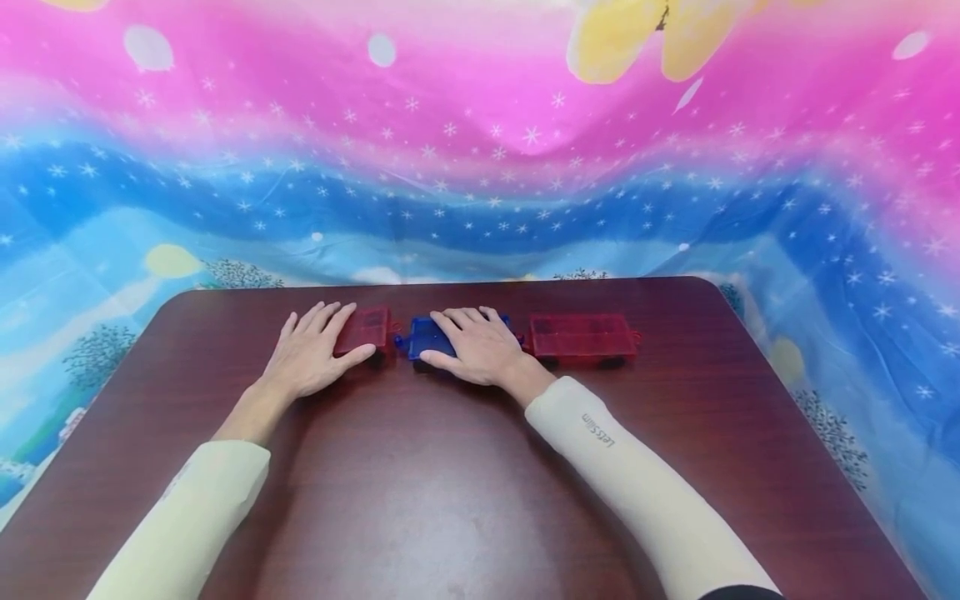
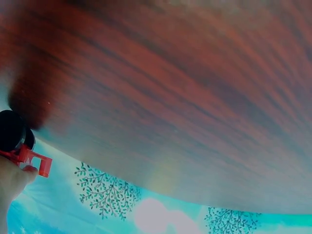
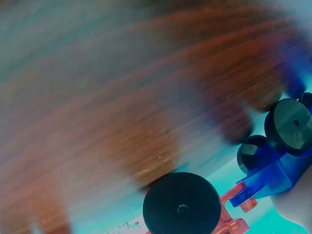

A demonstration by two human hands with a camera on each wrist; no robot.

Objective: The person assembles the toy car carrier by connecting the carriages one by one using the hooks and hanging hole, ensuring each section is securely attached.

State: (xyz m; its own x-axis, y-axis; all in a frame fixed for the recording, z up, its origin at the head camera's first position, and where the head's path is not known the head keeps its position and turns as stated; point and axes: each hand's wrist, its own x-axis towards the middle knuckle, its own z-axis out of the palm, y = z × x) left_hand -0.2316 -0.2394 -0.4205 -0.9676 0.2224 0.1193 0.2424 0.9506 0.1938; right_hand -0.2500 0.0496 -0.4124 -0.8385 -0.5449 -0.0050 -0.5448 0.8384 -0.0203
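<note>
Three toy wagons stand in a row on the dark wooden table (image 1: 450, 467). My left hand (image 1: 311, 354) lies flat on the left red wagon (image 1: 367, 327), fingers straight and thumb along its near side. My right hand (image 1: 476, 343) lies over the blue wagon (image 1: 426, 335), fingers straight and covering most of it. A longer red wagon (image 1: 581, 335) stands just right of my right wrist, untouched. The left wrist view shows a red coupling hook (image 2: 34, 161) and a black wheel (image 2: 12, 130). The right wrist view shows the blue wagon (image 3: 275, 173) and black wheels (image 3: 181, 204).
A bright pink and blue cloth with stars (image 1: 480, 167) hangs behind the table and drapes down both sides. The table's far edge (image 1: 450, 282) runs just beyond the wagons. Both sleeves are pale cream.
</note>
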